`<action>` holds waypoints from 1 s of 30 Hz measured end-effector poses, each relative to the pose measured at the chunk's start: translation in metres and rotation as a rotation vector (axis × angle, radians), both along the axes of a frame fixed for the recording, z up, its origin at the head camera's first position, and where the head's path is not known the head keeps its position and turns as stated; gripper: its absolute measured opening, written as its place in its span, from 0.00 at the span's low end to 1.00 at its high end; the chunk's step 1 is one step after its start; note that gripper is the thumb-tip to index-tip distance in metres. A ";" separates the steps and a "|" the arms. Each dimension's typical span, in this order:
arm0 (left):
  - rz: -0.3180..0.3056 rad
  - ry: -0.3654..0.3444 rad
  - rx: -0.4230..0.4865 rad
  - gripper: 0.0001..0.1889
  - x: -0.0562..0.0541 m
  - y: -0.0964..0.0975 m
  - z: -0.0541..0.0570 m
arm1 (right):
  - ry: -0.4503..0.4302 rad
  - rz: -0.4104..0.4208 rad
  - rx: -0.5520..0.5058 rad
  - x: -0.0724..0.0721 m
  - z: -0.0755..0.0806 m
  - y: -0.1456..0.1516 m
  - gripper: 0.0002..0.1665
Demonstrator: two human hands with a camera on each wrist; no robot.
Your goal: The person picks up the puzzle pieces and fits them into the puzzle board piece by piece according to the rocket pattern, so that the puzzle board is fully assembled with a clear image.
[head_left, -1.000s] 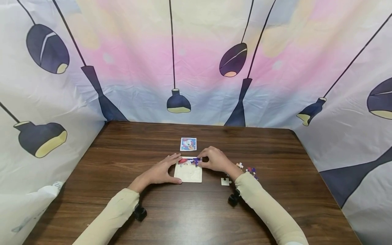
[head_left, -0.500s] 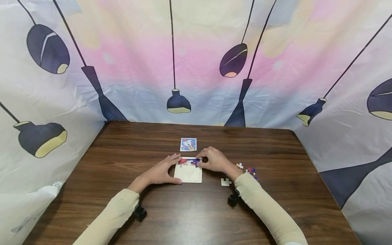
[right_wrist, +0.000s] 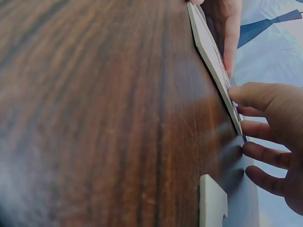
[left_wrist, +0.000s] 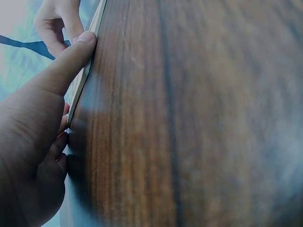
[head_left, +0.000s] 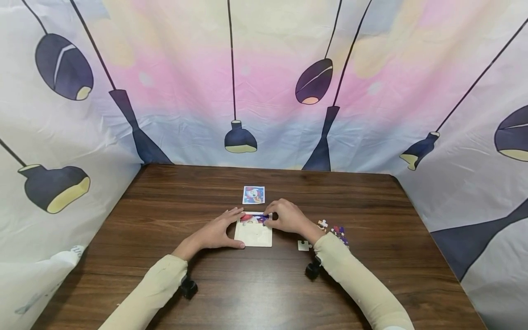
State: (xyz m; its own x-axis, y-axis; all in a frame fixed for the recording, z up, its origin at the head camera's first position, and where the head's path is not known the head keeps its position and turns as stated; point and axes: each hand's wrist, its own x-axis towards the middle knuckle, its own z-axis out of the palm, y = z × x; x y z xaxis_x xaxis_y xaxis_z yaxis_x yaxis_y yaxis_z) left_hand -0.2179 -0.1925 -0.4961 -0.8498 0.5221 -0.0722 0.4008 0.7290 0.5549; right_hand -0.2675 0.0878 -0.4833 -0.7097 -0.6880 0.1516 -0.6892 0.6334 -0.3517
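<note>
A pale square puzzle board [head_left: 255, 237] lies on the table, with a row of red, white and purple puzzle pieces [head_left: 250, 219] along its far edge. Resting against the board's left side is my left hand [head_left: 212, 231], its thumb [left_wrist: 83, 45] at the near corner and its fingers stretched toward the far one. My right hand [head_left: 290, 217] is over the far right corner, where thumb and forefinger pinch a purple puzzle piece [head_left: 262, 219], mostly hidden by the fingers. In the right wrist view the other fingers [right_wrist: 265, 153] are spread beside the board's edge.
A small picture card [head_left: 253, 195] lies just beyond the board. Several loose puzzle pieces [head_left: 339, 233] are heaped to the right, partly behind the right forearm. A pale piece [head_left: 304, 245] lies apart, nearer the board. Patterned cloth [head_left: 272, 91] hangs behind the table.
The purple piece under my right fingers now sits more in line with the row, and the right hand has shifted slightly left and nearer. My left hand has stayed put.
</note>
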 end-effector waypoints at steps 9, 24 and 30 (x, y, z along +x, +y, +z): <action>0.003 -0.005 0.005 0.56 0.001 0.000 0.001 | 0.013 -0.011 -0.001 0.001 -0.001 -0.002 0.15; 0.003 -0.004 0.004 0.56 0.000 0.000 0.001 | -0.008 -0.033 0.001 0.002 -0.002 -0.003 0.15; 0.003 0.000 0.009 0.56 0.001 0.000 0.000 | -0.052 -0.011 -0.012 0.001 -0.001 0.002 0.17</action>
State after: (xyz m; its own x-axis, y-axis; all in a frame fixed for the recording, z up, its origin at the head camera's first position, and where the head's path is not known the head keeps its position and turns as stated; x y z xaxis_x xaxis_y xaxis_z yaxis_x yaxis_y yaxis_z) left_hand -0.2172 -0.1926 -0.4957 -0.8514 0.5201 -0.0672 0.3986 0.7250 0.5616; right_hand -0.2667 0.0897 -0.4840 -0.7246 -0.6783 0.1222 -0.6626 0.6368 -0.3943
